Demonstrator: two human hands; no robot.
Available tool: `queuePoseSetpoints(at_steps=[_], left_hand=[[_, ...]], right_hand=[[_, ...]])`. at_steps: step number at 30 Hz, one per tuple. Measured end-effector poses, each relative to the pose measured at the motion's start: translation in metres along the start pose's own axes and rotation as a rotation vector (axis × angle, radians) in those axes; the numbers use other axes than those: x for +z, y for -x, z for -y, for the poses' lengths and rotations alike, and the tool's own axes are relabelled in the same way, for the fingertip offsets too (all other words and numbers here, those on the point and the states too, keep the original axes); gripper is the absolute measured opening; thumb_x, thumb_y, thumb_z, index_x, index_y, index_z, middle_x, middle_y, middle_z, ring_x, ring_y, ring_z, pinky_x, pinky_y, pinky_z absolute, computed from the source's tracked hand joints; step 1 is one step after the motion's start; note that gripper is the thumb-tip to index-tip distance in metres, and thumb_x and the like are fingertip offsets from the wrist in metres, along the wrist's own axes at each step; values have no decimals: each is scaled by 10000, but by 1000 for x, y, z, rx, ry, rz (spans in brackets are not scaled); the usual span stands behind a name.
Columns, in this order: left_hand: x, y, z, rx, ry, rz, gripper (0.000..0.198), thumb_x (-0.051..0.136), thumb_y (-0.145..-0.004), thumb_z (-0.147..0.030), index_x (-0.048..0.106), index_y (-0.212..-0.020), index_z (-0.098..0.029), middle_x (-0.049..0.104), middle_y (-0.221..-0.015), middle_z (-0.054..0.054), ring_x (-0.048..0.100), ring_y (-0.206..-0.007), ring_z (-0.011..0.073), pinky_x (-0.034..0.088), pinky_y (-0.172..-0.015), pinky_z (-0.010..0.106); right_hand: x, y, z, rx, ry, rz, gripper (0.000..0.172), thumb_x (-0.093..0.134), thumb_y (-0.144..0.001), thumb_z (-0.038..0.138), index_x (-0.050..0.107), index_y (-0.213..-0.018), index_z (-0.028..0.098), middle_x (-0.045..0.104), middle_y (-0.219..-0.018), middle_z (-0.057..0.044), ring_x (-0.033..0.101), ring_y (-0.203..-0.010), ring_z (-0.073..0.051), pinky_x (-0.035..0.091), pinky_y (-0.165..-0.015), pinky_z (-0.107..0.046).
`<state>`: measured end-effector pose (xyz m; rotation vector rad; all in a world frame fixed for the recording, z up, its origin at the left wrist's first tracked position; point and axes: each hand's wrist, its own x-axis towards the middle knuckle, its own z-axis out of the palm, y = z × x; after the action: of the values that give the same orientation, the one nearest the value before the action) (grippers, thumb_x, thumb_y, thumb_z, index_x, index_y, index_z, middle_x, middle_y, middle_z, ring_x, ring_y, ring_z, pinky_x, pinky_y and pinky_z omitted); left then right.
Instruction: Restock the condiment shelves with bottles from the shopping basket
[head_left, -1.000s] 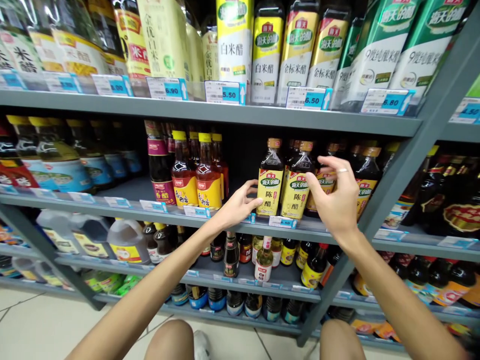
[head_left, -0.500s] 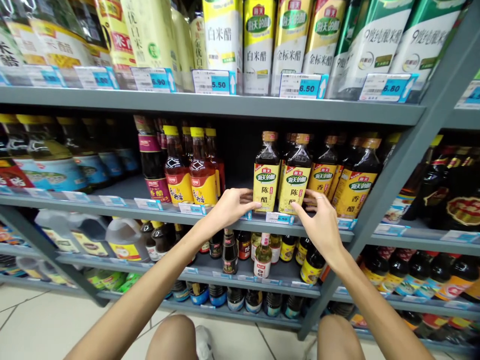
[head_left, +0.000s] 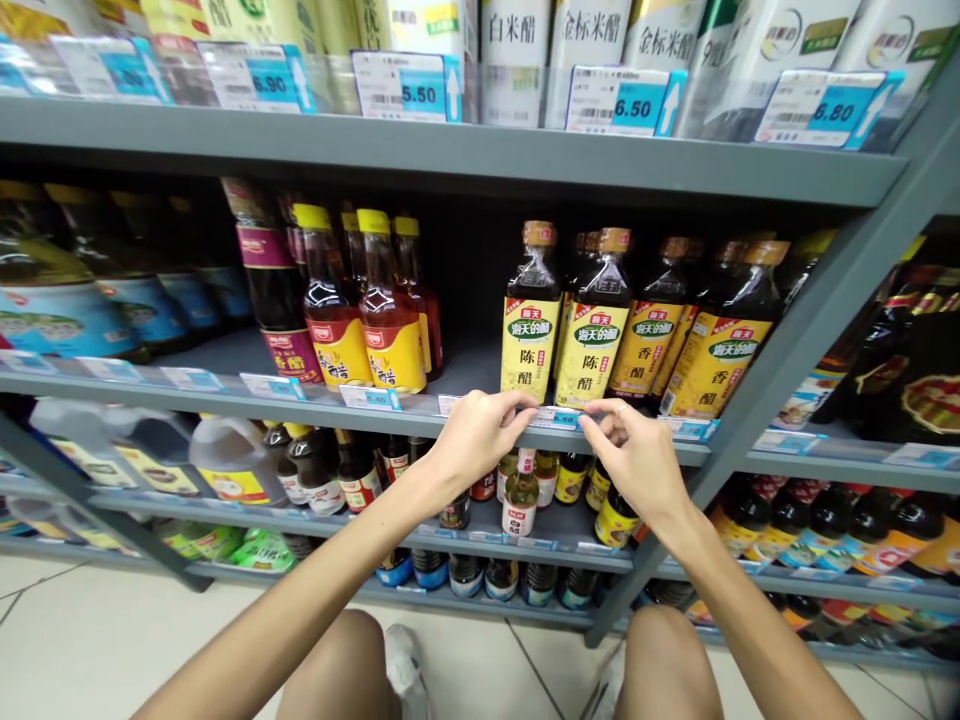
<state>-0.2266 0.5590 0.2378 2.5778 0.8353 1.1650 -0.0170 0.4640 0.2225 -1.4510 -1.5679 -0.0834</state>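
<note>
My left hand (head_left: 480,435) and my right hand (head_left: 637,455) meet at the front edge of the grey middle shelf (head_left: 420,408). Between them sits a small blue and white price tag (head_left: 561,417) in the shelf's label strip. The left fingers curl onto the tag's left end. Thumb and forefinger of the right hand pinch its right end, and a ring shows on that hand. Just behind the tag stand two dark vinegar bottles with yellow labels (head_left: 531,330) (head_left: 595,335), upright and untouched.
More dark bottles (head_left: 712,345) stand to the right and red-orange bottles (head_left: 386,320) to the left. A slanted grey shelf post (head_left: 817,320) rises at the right. The lower shelves hold small bottles (head_left: 519,495) and jugs (head_left: 232,465). My knees and a tiled floor (head_left: 90,640) are below.
Both hands dropped from the vinegar bottles' labels down to the shelf edge and closed on the price tag. The view tilted downward.
</note>
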Motion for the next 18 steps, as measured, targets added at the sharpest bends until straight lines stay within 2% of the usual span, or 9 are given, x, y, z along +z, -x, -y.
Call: queuePoseSetpoints(at_steps=[7,13,18], left_hand=[[3,-3,1,-15,23,-19,170,638,-996,-275,781,-962,-190,601,-554,-37,471,-487,127,317,-569,265],[9,-4,6,-39,77,-40,217,614,-997,-311,777,-927,-187,599,-560,-29,489,-501,130,320,-549,268],[6,0,1,-59,88,-47,178,648,-974,-298,771,-905,-189,531,-499,-60,433,-467,118,313,-529,267]], right_hand=[[-2,-4,5,13,-38,34,275,553,-1022,408,720,-1033,190,641,-658,2,612,-582,-187,477,-623,-330],[7,-2,3,42,-102,-30,287,563,-1023,428,724,-1015,190,635,-663,1,606,-587,-180,488,-618,-320],[6,3,3,22,-69,-54,265,589,-1016,411,735,-1059,193,662,-670,-1,634,-592,-182,520,-631,-329]])
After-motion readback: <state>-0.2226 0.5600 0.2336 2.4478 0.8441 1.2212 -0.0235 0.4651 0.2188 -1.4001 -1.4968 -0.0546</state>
